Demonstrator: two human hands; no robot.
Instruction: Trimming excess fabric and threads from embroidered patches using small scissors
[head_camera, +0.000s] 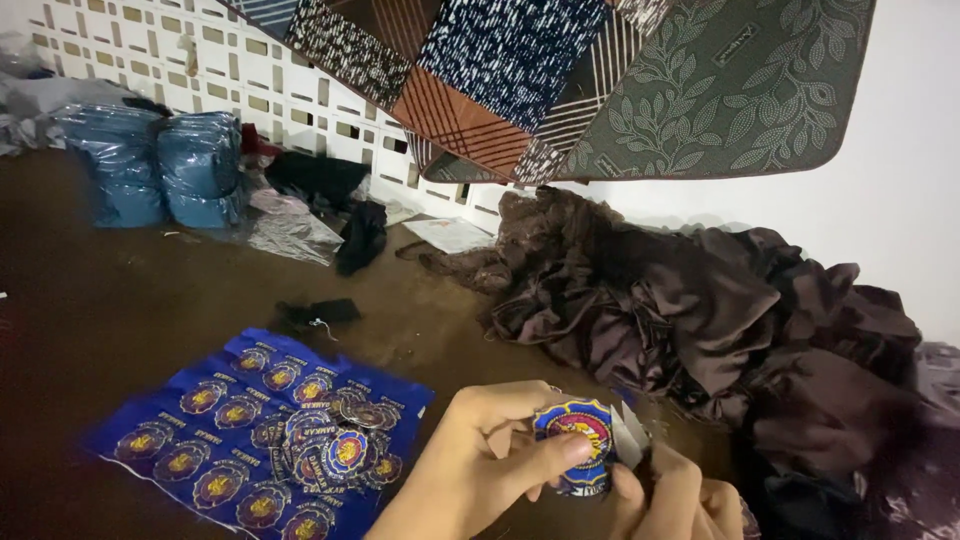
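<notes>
Both hands, left hand (480, 455) and right hand (675, 500), pinched a light, floppy badge (575, 440) by its edges, fingers closed.

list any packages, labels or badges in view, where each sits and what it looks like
Round embroidered blue badge: pinched between left hand and right hand, red-and-yellow emblem.
Blue cloth sheet of uncut round badges: flat on brown floor, lower left.
Loose cut badges: piled on that sheet.
Blue plastic-wrapped bundles: upper left by lattice wall.
</notes>
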